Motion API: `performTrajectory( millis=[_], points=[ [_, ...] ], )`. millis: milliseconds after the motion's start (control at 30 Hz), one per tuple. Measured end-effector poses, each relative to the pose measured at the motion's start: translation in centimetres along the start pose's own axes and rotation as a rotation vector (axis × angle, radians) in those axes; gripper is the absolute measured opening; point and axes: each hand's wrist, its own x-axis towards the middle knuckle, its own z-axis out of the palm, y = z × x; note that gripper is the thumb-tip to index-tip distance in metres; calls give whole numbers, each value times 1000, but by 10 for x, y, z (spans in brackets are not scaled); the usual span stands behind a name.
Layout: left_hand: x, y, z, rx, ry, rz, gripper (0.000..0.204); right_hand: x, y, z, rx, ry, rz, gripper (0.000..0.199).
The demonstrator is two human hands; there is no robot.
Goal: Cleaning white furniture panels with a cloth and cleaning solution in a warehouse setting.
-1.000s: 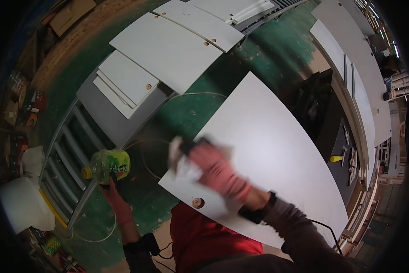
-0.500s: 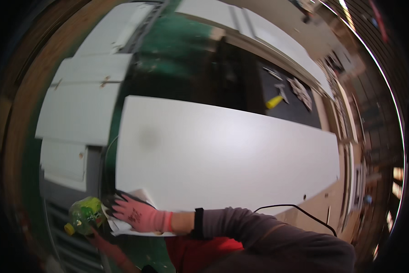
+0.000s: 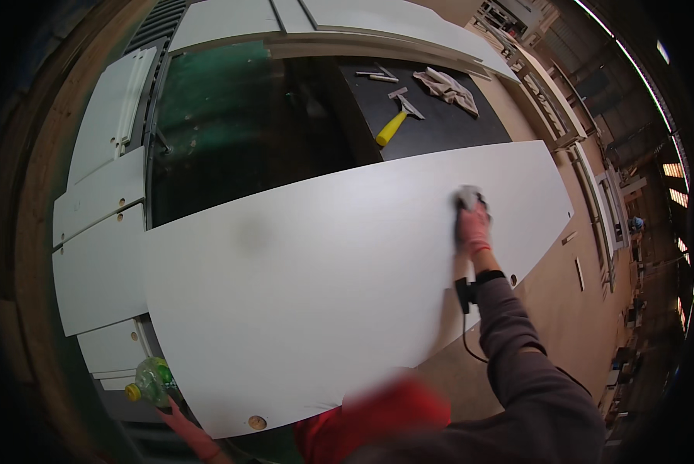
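A large white panel (image 3: 316,263) with a round hole near its front edge lies across the bench in front of me. My right hand (image 3: 474,223), in a pink and black glove, is on the panel's right part. Its fingers are closed on a pale cloth (image 3: 468,193), blurred and partly hidden by the hand. My left hand (image 3: 178,417), also gloved, is at the lower left beside the panel's corner. It holds a clear plastic bottle (image 3: 158,379) with a green label and a yellow cap, tilted with the cap to the left.
A yellow-handled scraper (image 3: 393,127), a crumpled rag (image 3: 449,91) and slim pen-like sticks (image 3: 379,76) lie on a black surface beyond the panel. More white panels (image 3: 100,263) are stacked at the left and along the back (image 3: 386,19). A black cable (image 3: 471,348) hangs by my right forearm.
My right hand has swept with the cloth from the panel's near left corner to its right part. The view has turned. The bottle stays in my left hand.
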Motion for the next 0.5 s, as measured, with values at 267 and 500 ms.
performTrajectory(
  millis=[267,500],
  points=[
    [-15,40,32,40,2,-5,59,55,-2,17,-242,129,-206,38],
    [-8,24,23,276,82,134,60,-131,-244,127,371,-224,-944,69]
  ],
)
